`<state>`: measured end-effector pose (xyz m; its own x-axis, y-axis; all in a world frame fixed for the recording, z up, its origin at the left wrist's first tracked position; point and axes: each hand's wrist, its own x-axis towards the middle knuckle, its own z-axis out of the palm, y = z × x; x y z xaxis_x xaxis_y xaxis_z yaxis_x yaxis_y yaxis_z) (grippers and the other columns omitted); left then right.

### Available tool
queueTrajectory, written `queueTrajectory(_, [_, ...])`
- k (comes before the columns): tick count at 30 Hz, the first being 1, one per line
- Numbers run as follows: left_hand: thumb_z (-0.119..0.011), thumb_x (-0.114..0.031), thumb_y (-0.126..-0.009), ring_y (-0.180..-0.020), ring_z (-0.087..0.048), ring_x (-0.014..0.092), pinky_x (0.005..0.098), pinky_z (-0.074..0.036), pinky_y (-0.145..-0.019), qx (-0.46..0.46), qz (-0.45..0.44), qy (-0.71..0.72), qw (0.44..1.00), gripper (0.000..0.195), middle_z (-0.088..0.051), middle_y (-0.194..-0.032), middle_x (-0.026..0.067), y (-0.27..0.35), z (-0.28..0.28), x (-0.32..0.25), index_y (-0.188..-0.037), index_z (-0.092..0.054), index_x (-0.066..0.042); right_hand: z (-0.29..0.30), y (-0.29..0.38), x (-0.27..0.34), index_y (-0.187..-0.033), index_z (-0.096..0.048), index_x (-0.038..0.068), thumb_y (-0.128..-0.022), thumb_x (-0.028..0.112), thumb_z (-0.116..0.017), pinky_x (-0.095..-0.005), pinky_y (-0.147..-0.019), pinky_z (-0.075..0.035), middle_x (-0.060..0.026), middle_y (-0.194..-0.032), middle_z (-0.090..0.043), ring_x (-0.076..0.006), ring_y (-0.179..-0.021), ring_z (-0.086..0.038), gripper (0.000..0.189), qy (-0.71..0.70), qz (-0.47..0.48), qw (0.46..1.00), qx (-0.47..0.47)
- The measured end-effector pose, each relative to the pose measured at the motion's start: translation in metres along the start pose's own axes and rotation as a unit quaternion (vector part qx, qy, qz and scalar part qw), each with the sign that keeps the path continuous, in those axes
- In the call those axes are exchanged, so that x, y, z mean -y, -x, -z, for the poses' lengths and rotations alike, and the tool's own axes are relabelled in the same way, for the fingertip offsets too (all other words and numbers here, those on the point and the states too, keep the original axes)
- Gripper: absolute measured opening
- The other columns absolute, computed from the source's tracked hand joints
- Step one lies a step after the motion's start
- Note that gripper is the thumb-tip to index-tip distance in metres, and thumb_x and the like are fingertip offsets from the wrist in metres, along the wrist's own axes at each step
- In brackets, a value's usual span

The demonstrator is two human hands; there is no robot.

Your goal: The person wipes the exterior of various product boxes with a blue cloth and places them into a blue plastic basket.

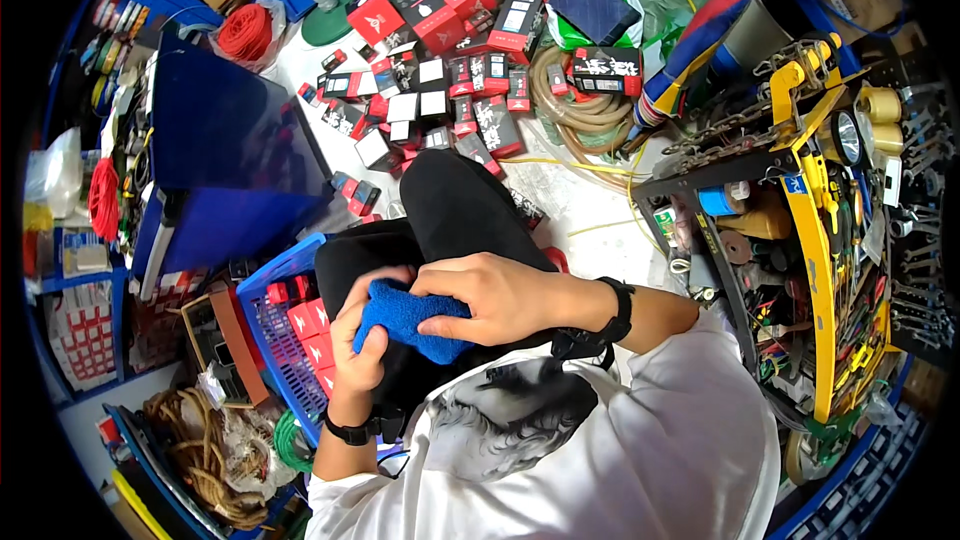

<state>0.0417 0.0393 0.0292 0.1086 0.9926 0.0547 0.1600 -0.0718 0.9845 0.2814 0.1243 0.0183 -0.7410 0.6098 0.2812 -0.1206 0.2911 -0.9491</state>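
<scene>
A blue terry cloth (409, 315) is bunched up above my lap, between both hands. My left hand (361, 337) grips its left end, thumb in front and fingers behind. From the right, my right hand (487, 296) clasps the cloth's other side with its fingers over the top. Whether something is wrapped inside the cloth cannot be seen. Beside my left leg stands a blue plastic basket (281, 349) with red boxes (309, 330) in it. Past my knees, many red, black and white cartons (427, 101) lie heaped on the floor.
A dark blue panel (232, 135) rises at left, near a shelf with red cord (103, 199). On the right stands a yellow-framed tool rack (821, 277) with a chain (739, 135). A coiled hose (574, 112) lies beyond the cartons. Thick rope (199, 457) lies at lower left.
</scene>
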Motion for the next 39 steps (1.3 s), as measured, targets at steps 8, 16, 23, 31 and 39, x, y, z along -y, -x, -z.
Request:
queueTrajectory(8, [-0.068,-0.047,-0.102,-0.093,-0.059,0.022,0.0333,-0.047,-0.085,0.000,0.007,0.014,1.000,0.054,-0.061,-0.103,0.0135,-0.044,-0.012,0.025,-0.094,-0.066,0.006,0.076,0.012,-0.061,-0.110,-0.070,0.001,-0.097,0.024,-0.077,-0.0381,-0.081,-0.059,-0.0131,-0.102,-0.073,-0.0242,-0.092,-0.075,0.027,0.043,-0.072,0.991,-0.103])
queueTrajectory(16, [-0.066,-0.063,-0.098,-0.108,-0.065,0.026,0.0378,-0.052,-0.095,-0.092,0.145,0.099,0.980,0.080,-0.064,-0.124,0.0202,-0.058,-0.006,0.039,-0.122,-0.062,0.013,0.223,0.063,-0.221,-0.114,-0.069,0.000,-0.093,0.021,-0.077,-0.0367,-0.078,-0.059,-0.0149,-0.102,-0.077,-0.0227,-0.089,-0.077,0.030,0.206,-0.279,0.876,-0.336])
queueTrajectory(23, [-0.063,-0.066,-0.099,-0.102,-0.067,0.026,0.0358,-0.054,-0.089,-0.049,0.175,0.098,0.978,0.082,-0.065,-0.118,0.0208,-0.090,-0.012,0.039,-0.120,-0.062,0.014,0.291,0.100,-0.372,-0.116,-0.067,-0.002,-0.088,0.023,-0.079,-0.0473,-0.090,-0.058,-0.0225,-0.104,-0.076,-0.0401,-0.100,-0.073,0.040,0.404,-0.333,0.804,-0.281])
queueTrajectory(31, [-0.047,-0.069,-0.105,-0.107,-0.068,0.027,0.0402,-0.055,-0.095,-0.181,0.225,0.136,0.948,0.080,-0.065,-0.124,0.0192,-0.098,-0.008,0.058,-0.137,-0.054,0.004,0.085,0.123,-0.487,-0.139,-0.062,0.007,-0.081,0.041,-0.086,-0.0504,-0.105,-0.055,-0.0145,-0.143,-0.059,-0.0355,-0.134,-0.059,0.072,0.327,-0.608,0.718,0.088])
queueTrajectory(39, [-0.036,-0.065,-0.111,-0.136,-0.057,0.028,0.0482,-0.041,-0.119,-0.227,0.213,0.266,0.912,0.073,-0.058,-0.149,0.0158,-0.116,0.035,0.073,-0.154,-0.051,-0.009,0.008,0.130,-0.550,-0.150,-0.043,0.007,-0.077,0.042,-0.092,-0.0568,-0.105,-0.053,-0.0139,-0.157,-0.042,-0.0351,-0.147,-0.043,0.095,0.290,-0.704,0.648,-0.010])
